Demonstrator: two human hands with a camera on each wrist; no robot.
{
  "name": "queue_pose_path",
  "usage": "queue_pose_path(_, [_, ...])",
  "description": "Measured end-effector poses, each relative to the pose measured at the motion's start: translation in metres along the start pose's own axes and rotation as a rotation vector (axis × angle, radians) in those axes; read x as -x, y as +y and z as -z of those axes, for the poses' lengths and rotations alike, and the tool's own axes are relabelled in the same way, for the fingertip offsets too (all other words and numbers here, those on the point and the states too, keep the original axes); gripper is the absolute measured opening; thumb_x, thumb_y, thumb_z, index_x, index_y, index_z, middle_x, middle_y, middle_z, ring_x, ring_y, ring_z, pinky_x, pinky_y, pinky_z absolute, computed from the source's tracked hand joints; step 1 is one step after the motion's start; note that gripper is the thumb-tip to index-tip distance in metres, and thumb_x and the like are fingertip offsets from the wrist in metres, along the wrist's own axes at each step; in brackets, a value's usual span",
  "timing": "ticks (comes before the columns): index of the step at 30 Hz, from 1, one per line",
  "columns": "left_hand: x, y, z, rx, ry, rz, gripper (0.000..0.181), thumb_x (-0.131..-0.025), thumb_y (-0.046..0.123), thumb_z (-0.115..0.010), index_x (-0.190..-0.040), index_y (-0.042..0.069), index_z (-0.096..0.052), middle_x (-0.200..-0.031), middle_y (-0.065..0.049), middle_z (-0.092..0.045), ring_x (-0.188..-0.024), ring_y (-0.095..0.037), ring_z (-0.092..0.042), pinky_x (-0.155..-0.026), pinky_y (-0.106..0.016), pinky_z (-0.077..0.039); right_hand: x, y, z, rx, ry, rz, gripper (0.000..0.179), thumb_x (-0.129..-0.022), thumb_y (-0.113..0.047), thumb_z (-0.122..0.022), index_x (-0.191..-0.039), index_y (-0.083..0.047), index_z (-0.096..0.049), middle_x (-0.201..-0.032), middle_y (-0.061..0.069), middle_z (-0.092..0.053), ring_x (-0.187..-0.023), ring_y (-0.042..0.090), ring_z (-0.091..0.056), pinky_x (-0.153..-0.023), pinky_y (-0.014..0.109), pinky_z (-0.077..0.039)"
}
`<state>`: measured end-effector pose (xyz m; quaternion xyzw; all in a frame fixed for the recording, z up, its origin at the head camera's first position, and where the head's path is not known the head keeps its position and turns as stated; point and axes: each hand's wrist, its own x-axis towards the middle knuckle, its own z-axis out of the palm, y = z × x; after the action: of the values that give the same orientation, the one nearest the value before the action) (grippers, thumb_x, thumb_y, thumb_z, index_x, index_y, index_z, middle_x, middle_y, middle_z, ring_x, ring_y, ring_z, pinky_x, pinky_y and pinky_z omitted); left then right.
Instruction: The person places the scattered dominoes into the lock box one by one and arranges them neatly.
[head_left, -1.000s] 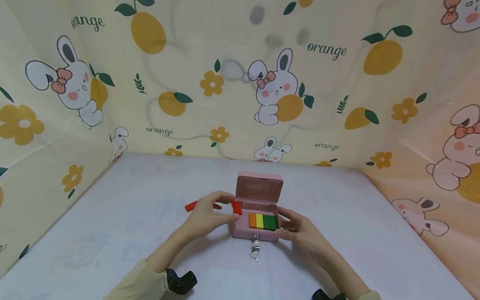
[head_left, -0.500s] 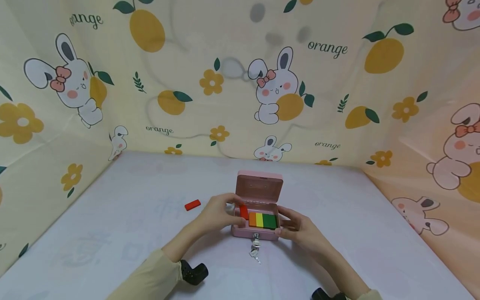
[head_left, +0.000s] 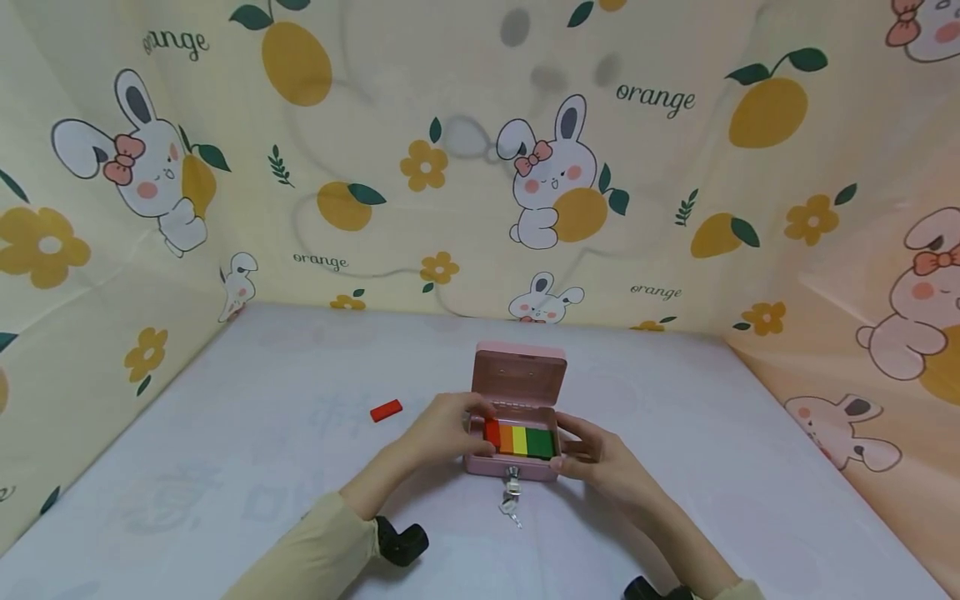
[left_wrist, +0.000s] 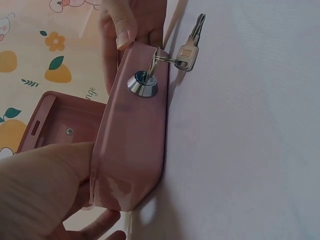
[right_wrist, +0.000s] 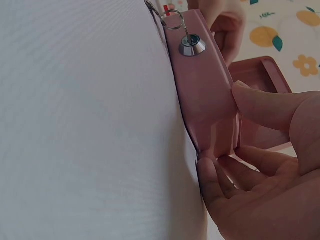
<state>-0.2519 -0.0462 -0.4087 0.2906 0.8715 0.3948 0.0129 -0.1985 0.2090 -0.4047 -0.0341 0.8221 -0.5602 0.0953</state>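
A pink lockable cash box (head_left: 477,466) stands on the table with its lid (head_left: 517,377) raised. Inside, a red block (head_left: 492,433) is lined up beside an orange block (head_left: 506,439), a yellow block (head_left: 519,441) and green (head_left: 539,443) at the right. My left hand (head_left: 442,429) reaches over the box's left wall and pinches the red block; in the left wrist view the wall hides its fingertips. With thumb on the front rim and fingers along the side, my right hand (right_wrist: 265,165) grips the box's right end.
Another red block (head_left: 386,410) lies on the white table to the left of the box. A key (left_wrist: 187,56) hangs on a ring from the key in the front lock (left_wrist: 142,84). A patterned cloth (head_left: 465,167) rises behind the table.
My left hand has moved right and down into the box, bringing the red block against the orange one. My right hand has stayed on the box's right end.
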Motion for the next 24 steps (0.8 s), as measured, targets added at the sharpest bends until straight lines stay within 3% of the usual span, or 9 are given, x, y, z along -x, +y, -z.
queue_pose_path(5, [-0.001,0.005,0.001,-0.072,-0.01,0.006,0.04,-0.075,0.017,-0.083,-0.11,0.008,-0.067,-0.106,-0.003,-0.067,-0.099,-0.019,-0.06,-0.088,-0.033,-0.05,0.001,0.0,0.0,0.003,-0.007,0.009,0.07,-0.082,-0.019,-0.075,-0.144,-0.021,-0.043,-0.146,0.007,-0.042,-0.126,0.033,-0.047,-0.1,0.061,-0.033])
queue_pose_path(24, [-0.005,0.012,-0.001,-0.167,-0.032,0.072,0.037,-0.074,0.017,-0.083,-0.107,0.011,-0.069,-0.104,0.0,-0.067,-0.096,-0.016,-0.057,-0.09,-0.036,-0.048,0.001,-0.002,-0.001,0.016,0.013,-0.012,0.068,-0.083,-0.016,-0.074,-0.144,-0.021,-0.044,-0.146,0.008,-0.042,-0.124,0.032,-0.049,-0.099,0.061,-0.035])
